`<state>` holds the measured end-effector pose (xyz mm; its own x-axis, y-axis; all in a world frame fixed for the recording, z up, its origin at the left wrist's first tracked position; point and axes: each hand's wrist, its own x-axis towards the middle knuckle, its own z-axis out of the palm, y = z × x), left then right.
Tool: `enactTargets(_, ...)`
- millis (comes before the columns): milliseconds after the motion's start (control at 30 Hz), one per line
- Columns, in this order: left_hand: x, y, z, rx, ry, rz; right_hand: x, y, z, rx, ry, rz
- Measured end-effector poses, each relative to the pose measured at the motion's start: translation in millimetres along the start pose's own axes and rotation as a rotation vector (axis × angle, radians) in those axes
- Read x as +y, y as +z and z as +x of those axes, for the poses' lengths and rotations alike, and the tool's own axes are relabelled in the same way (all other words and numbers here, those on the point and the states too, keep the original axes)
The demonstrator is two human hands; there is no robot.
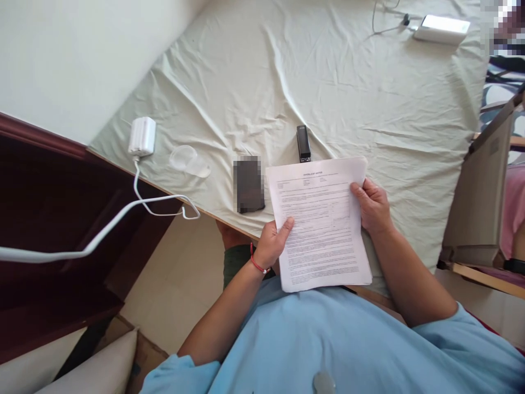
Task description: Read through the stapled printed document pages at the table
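1. We hold a stack of printed sheets point(320, 235) just on the near side of the black stapler point(303, 143), our landmark; the top edge meets its near end in view, though we cannot tell whether they touch.
2. Our left hand point(275, 241), nearer to us than the stapler and left of it, grasps the stack's left edge, thumb on the print and fingers mostly hidden beneath.
3. Our right hand point(372, 205), right of the stapler, grasps the opposite edge higher up, thumb on top and fingers curled behind. We judge that gripping both sides lets the pages lie flush and flat, with the heading upright for us to read.
4. The stapler lies on the cloth-covered worktop point(381, 98), close by, probably for easy reach; it stands in the way along the stack's far side.
5. Left of the stapler we see a dark, blurred object point(248, 186), then a clear plastic item point(184, 158), then a white adapter point(142, 137) with its white cable point(41, 255). The dark object crowds the stack's left side.
6. Beyond the stapler, far to its right, a white box point(442, 29) rests, well apart from our hands.
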<state>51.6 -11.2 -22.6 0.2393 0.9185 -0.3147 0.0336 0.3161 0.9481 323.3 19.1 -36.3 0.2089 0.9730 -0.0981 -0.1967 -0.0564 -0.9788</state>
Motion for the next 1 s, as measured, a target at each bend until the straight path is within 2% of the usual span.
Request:
enactTargets(233, -6, -5, 2, -0.025, -0.017, 0.073, 5, -3, 0, 0.015, -0.052, -0.071)
enactTargets(367, -5, -6, 2, 0.014, 0.050, 0.041, 4, -4, 1, 0.063, -0.064, -0.069)
enactTargets(533, 2, -7, -5, 0.103, 0.117, 0.286, 4, -2, 2, 0.083, -0.042, -0.081)
enactTargets(633, 6, -12, -5, 0.100, 0.162, 0.377, 4, -1, 3, 0.173, -0.092, -0.088)
enactTargets(733, 5, -19, 0, 0.086, 0.183, 0.376, 4, -1, 4, 0.231, -0.159, -0.156)
enactTargets(867, -2, -24, 7, 0.105, 0.173, 0.365, 5, -4, 4, 0.232, -0.216, -0.353)
enactTargets(1000, -5, -23, 8, 0.130, 0.171, 0.359, 10, -6, 5, 0.221, -0.220, -0.368)
